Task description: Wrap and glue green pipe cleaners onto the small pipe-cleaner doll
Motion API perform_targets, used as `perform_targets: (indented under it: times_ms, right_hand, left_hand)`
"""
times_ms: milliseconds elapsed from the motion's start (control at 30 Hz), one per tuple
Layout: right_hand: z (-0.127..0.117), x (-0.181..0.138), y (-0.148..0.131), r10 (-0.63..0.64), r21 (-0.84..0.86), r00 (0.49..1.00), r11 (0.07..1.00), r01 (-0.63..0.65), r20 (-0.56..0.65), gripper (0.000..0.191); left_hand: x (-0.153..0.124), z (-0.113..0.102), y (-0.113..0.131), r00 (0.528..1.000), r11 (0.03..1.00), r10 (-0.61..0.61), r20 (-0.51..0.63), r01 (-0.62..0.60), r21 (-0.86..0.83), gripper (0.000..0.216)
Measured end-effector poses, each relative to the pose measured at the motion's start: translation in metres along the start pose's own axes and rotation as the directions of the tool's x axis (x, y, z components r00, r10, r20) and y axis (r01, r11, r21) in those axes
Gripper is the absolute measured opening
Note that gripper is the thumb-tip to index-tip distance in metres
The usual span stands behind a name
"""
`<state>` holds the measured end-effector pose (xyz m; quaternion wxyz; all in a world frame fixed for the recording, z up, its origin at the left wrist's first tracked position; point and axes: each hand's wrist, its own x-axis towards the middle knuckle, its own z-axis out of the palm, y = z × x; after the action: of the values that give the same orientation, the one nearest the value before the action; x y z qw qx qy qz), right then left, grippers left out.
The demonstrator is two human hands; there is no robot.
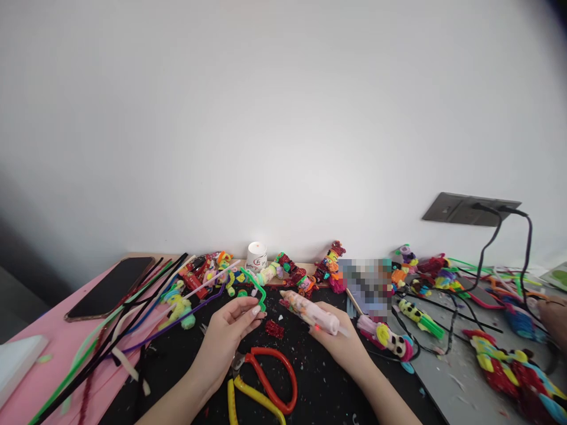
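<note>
My left hand [237, 324] is closed, pinching a bent green pipe cleaner [261, 289] between thumb and fingertips. In my right hand [334, 342] is a pale pink hot glue gun [312, 313] with a small red light. Its nozzle points up and left toward the pipe cleaner, apart from it, and a clear glue stick sticks out at the back. Red-and-yellow-handled pliers or cutters [266, 383] lie between my forearms on the black mat [319, 389], their jaws partly hidden by my left hand. A clump of red tinsel [274, 329] rests between my hands.
Loose pipe cleaners [128, 313] and a phone [110, 288] lie left on pink sheeting. An upturned paper cup [257, 255] stands by the wall among pipe-cleaner figures [330, 265]. Black cables [491, 236] run from the wall socket [469, 208]. Another person's hand [553, 316] is far right.
</note>
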<state>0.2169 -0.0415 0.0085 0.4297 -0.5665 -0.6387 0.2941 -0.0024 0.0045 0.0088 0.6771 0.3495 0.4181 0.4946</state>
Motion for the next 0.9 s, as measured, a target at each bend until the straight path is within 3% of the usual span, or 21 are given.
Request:
perform_targets:
  times_ms: [100,333,600,900]
  right_hand:
    - [0.005,-0.002,0.007,0.072,0.138,0.996,0.988,-0.065,-0.044,0.012]
    - [0.011,-0.008,0.025,0.159,0.243,0.985,0.96,-0.139,-0.068,0.039]
    - [0.006,-0.004,0.006,0.075,0.248,0.991,0.964,-0.101,0.111,0.036]
    - [0.005,-0.002,-0.003,0.016,0.324,0.989,0.944,-0.064,0.149,0.035]
  left_hand:
    - [-0.001,-0.001,0.0,1.0,1.0,-0.006,0.027,0.006,-0.011,0.03]
    - [-0.002,0.0,-0.003,0.993,0.998,-0.051,0.108,0.047,0.043,0.027]
    - [-0.004,0.002,-0.002,0.991,0.996,-0.066,0.117,0.058,0.073,0.023]
    - [-0.004,0.003,-0.001,0.99,0.995,-0.075,0.117,0.067,0.067,0.025]
